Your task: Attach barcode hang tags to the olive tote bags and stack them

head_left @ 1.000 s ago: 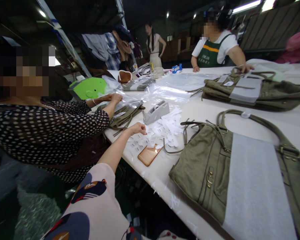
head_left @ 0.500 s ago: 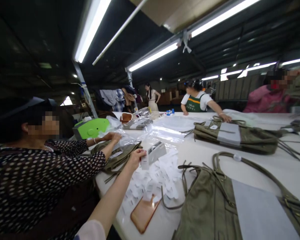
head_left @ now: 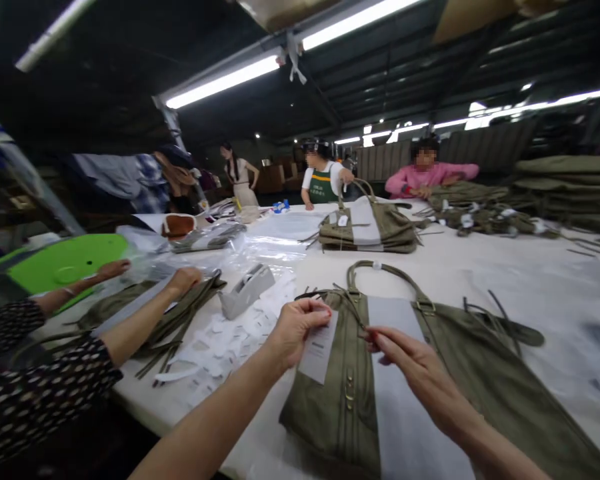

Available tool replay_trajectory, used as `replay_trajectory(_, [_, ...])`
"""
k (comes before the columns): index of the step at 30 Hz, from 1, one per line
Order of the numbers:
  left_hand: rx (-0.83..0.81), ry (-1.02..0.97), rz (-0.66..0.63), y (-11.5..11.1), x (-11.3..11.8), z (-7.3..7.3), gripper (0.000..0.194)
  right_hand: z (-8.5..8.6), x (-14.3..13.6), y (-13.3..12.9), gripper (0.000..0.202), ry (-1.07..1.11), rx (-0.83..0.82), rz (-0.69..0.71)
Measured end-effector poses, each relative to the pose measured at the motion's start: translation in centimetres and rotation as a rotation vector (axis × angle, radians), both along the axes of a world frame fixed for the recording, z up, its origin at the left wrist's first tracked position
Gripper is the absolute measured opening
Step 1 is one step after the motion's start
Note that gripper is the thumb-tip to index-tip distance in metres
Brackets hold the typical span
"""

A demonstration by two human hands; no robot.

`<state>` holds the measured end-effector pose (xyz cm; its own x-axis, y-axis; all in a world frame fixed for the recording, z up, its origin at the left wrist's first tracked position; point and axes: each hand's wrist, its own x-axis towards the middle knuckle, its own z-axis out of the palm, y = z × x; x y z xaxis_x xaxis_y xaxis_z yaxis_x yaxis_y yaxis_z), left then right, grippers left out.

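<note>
An olive-green handbag (head_left: 325, 420) lies flat in front of me, a pale paper band (head_left: 393, 317) wrapped across it and its looped handle (head_left: 380, 265) pointing away. My left hand (head_left: 295, 330) pinches a white printed tag (head_left: 320, 357) between thumb and fingers, over the bag's left side. Just to the right, my right hand (head_left: 413, 363) is closed at the fingertips on the end of a thin strap (head_left: 353, 307) near the handle base. Many loose white tags (head_left: 230, 347) are heaped left of the bag, beside a grey tape dispenser (head_left: 247, 291).
At left a co-worker's hands (head_left: 183, 280) rest on another olive bag (head_left: 180, 333), near a green machine (head_left: 70, 263). Across the table a person in a green apron (head_left: 323, 187) grips an upright banded bag (head_left: 370, 230). Olive pieces (head_left: 570, 193) are piled at far right.
My view has swung right. My left hand has carried the tag from the heap to over the handbag. My right hand has come into view at the strap. The apron-wearer's bag now stands raised.
</note>
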<state>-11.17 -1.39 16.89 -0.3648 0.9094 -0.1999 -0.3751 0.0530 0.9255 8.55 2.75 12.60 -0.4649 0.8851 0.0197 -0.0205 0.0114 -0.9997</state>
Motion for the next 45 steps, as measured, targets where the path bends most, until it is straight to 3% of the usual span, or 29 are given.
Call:
replay_trajectory(5, [-0.045, 0.04, -0.099, -1.2, 1.8, -1.4, 0.031, 0.9, -3.1, -0.1, 0.041, 0.181, -0.085, 0.035])
replay_trajectory(10, [-0.093, 0.029, -0.141, -1.7, 3.2, -3.0, 0.031, 0.6, -3.0, -0.4, 0.032, 0.258, -0.093, -0.008])
replay_trajectory(16, [-0.129, 0.059, -0.19, -1.7, 3.8, -3.9, 0.031, -0.2, -2.7, 0.2, 0.038, 0.243, -0.155, -0.097])
replay_trajectory(23, [-0.121, 0.076, -0.192, -2.1, 4.7, -6.0, 0.026, -1.0, -3.0, 0.1, 0.038, 0.236, -0.264, -0.042])
replay_trajectory(26, [-0.121, 0.104, -0.214, -1.8, 4.7, -7.0, 0.036, -1.8, -3.0, 1.0, 0.041, 0.223, -0.376, -0.021])
replay_trajectory(29, [-0.146, 0.116, -0.335, -1.4, 4.5, -7.4, 0.054, -2.9, -3.0, 2.2, 0.045, 0.199, -0.423, -0.038])
replay_trajectory(36, [-0.167, 0.201, -0.415, -0.5, 5.1, -8.3, 0.057, -4.2, -2.8, 4.0, 0.046, 0.126, -0.342, -0.101])
replay_trajectory(38, [-0.174, 0.207, -0.512, 0.0, 5.1, -8.2, 0.052, -4.1, -2.6, 4.5, 0.046, 0.104, -0.285, -0.142])
replay_trajectory(41, [-0.208, 0.429, -0.754, 2.0, 3.8, -7.7, 0.039, -4.1, -2.0, 5.5, 0.042, 0.08, -0.182, -0.199])
replay_trajectory(42, [-0.228, 0.563, -0.753, 3.1, 3.1, -7.7, 0.035, -4.2, -1.8, 6.0, 0.04, 0.055, -0.154, -0.208])
replay_trajectory(44, [-0.246, 0.933, -0.561, 5.9, 1.3, -7.9, 0.029, -4.6, -1.3, 7.0, 0.036, -0.026, -0.107, -0.214])
replay_trajectory(45, [-0.256, 1.001, -0.498, 7.5, 0.4, -8.2, 0.027, -4.9, -1.1, 7.4, 0.035, -0.077, -0.085, -0.211])
